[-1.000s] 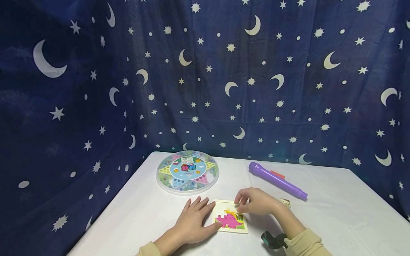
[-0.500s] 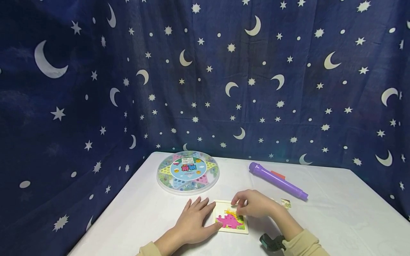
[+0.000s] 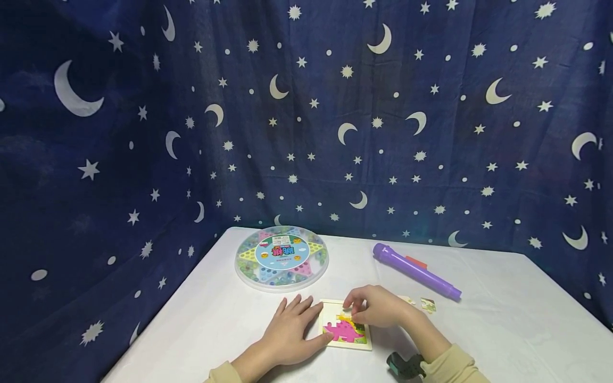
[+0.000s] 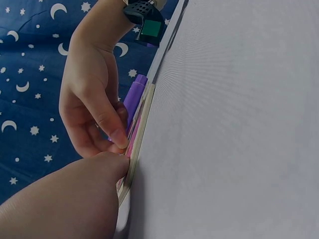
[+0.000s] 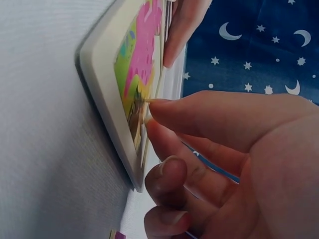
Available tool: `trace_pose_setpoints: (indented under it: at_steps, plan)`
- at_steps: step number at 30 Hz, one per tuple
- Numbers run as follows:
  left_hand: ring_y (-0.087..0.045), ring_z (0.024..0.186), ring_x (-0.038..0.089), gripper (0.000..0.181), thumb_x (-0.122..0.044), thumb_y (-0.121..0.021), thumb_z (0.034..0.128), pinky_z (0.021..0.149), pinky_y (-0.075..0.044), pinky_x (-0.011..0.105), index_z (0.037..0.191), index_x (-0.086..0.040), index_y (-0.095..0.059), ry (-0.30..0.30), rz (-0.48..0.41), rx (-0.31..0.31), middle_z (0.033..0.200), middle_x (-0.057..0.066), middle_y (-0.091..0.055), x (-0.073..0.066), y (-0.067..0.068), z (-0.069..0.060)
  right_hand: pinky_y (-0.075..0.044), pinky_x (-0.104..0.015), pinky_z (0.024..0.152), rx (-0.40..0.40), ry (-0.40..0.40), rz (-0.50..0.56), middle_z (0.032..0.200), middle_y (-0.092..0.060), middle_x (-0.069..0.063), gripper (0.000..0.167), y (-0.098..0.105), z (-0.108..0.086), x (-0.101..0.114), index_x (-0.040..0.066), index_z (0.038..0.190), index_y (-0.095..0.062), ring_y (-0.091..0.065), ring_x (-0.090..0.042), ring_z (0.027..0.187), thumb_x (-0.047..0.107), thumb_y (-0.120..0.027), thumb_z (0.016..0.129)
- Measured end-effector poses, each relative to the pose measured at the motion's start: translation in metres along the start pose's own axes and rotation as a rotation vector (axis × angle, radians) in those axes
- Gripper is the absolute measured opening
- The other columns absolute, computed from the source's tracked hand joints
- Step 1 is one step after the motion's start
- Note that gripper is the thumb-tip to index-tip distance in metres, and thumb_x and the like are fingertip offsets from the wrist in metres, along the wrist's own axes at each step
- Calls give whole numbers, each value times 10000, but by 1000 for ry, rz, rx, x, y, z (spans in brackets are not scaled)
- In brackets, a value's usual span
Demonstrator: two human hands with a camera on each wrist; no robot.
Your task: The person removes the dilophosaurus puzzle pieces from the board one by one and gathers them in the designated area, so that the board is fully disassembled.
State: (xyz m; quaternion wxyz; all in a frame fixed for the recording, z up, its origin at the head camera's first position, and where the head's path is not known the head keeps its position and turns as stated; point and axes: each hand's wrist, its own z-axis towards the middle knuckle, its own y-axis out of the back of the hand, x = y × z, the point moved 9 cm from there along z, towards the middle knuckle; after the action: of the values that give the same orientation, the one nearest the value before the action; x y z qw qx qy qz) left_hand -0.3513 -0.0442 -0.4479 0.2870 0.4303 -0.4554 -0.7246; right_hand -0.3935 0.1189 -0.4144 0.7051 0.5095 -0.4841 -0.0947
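A small jigsaw puzzle of a pink dinosaur (image 3: 343, 332) lies in a pale frame (image 3: 351, 347) near the table's front. My left hand (image 3: 289, 335) lies spread, with its fingertips at the frame's left edge and its thumb over the lower left corner. Above the puzzle's upper right part, my right hand (image 3: 378, 306) pinches a small puzzle piece (image 3: 347, 313) between thumb and forefinger. The fingers mostly hide that piece. In the right wrist view, these fingertips meet the puzzle's surface (image 5: 142, 59). The puzzle's upper left shows bare backing.
Loose puzzle pieces (image 3: 428, 305) lie right of the right hand. A purple toy microphone (image 3: 415, 271) with a red part is behind them. A round Chinese checkers box (image 3: 281, 258) stands at the back left. A dark strapped device (image 3: 404, 366) is at the right wrist.
The right hand, pinching the piece, has shifted slightly left over the puzzle, uncovering more of the loose pieces. The left hand has stayed in place.
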Motion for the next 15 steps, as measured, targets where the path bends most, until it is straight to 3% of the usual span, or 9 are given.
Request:
trace_pose_setpoints:
  at_steps: [15]
  plan:
    - [-381, 1457, 376, 760, -712, -544, 921, 1170, -205, 650, 1481, -200, -571, -3, 5, -10, 1526, 103, -513, 0, 0, 0, -467, -363, 719, 1, -36, -1, 816, -604, 54, 178, -4, 2, 1, 139, 975, -726, -564, -168, 798, 4, -738, 861]
